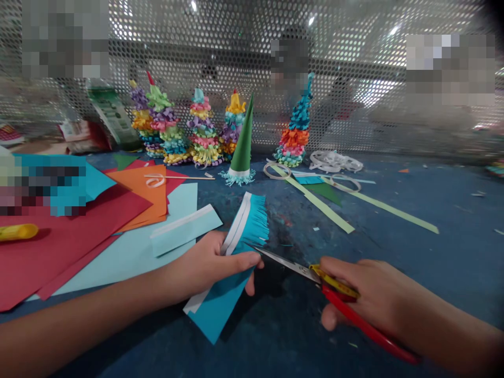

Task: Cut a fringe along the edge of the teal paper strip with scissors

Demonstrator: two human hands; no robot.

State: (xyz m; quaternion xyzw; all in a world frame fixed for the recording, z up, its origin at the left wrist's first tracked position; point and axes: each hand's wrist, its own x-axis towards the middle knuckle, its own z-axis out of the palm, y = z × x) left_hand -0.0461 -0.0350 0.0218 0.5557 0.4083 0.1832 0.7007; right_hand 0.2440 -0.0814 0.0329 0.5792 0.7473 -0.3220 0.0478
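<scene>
My left hand (220,260) grips a blue paper strip (220,310) around its middle, thumb on top. White tape runs along the strip's left edge, and its upper right edge is cut into a fringe. My right hand (362,289) holds scissors (293,265) with red and yellow handles; the blade tips touch the strip's right edge beside my left thumb. Beyond the strip a green paper cone (242,144) stands upright, with a pale blue fringe around its base. A light blue taped strip (185,231) lies left of my left hand.
Colourful fringed cones (203,131) stand at the back before a perforated metal screen (252,63). Red sheets (79,236), an orange sheet (144,194) and a yellow marker (19,231) lie left. Pale green strips (323,205) and white tape loops (334,161) lie on the blue table (413,252).
</scene>
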